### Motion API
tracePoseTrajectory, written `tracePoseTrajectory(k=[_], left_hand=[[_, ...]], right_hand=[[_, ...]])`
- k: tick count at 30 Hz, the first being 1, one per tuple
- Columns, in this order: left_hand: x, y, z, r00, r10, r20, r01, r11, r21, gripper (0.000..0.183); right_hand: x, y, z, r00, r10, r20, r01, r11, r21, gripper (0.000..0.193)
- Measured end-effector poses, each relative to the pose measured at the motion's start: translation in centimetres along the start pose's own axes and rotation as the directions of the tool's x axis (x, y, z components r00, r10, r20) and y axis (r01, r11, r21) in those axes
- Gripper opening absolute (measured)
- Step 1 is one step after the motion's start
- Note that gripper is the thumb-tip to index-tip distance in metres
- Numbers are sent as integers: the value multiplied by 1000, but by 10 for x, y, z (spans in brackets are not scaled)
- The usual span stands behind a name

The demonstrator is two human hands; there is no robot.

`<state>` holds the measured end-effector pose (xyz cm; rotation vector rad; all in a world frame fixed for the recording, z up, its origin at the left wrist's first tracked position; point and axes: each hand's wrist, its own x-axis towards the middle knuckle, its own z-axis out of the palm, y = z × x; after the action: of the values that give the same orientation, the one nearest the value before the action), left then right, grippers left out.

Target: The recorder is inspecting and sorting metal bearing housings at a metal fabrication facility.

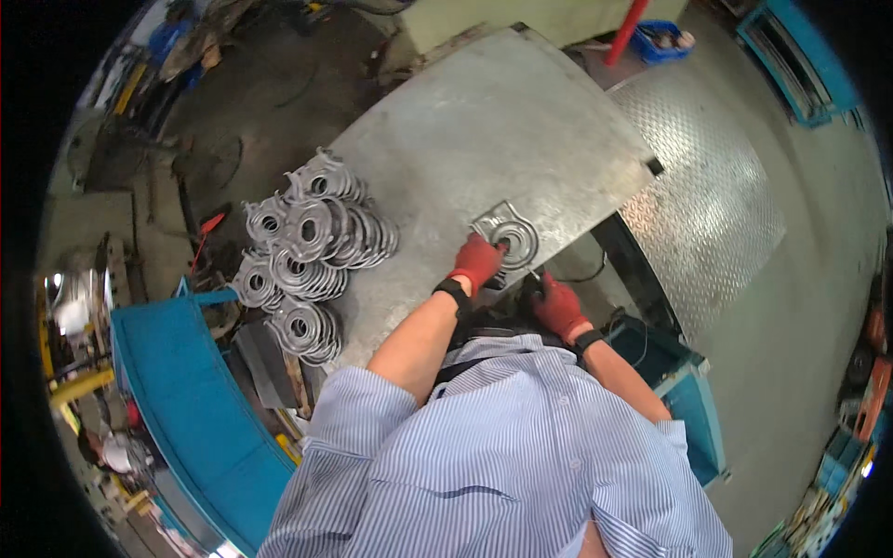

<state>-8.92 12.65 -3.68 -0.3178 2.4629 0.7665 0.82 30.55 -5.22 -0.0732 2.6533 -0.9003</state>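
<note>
At the near edge of the metal table (419, 149) lies a grey metal plate part (519, 237) with ring-shaped ridges and a squarish outer end. My left hand (478, 261), in a red glove, is closed on its left side, thumb toward the centre ring. Just past the table edge, my right hand (559, 309), also red-gloved, is closed around a tool with a dark handle. A thin light tip of it points at the part's near rim; its exact kind is too small to tell. Stacks of similar ringed metal parts (312, 228) stand on the table to my left.
A blue metal cart (200, 400) stands at the near left, beside the table. Under my right forearm is a teal bin (693, 409). Beyond the table are a red post (626, 33) and a blue crate (662, 43). Tread plate (712, 205) covers the floor at right.
</note>
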Motion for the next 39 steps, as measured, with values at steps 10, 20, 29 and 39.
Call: tracePoseTrajectory(k=[10, 20, 29, 39], left_hand=[[-40, -19, -26, 999, 39, 11, -39, 999, -35, 69], [-116, -147, -59, 937, -202, -284, 241, 965, 108, 73], [-158, -30, -87, 962, 129, -241, -208, 918, -339, 38], [-98, 109, -24, 516, 714, 473, -399, 689, -606, 35]], right_hand=[[-13, 11, -21, 964, 10, -266, 10, 997, 74, 48], [-17, -11, -27, 988, -156, -15, 156, 987, 23, 46], [-4, -44, -59, 987, -148, -67, 159, 966, 206, 35], [27, -49, -181, 994, -61, -86, 105, 664, 740, 28]])
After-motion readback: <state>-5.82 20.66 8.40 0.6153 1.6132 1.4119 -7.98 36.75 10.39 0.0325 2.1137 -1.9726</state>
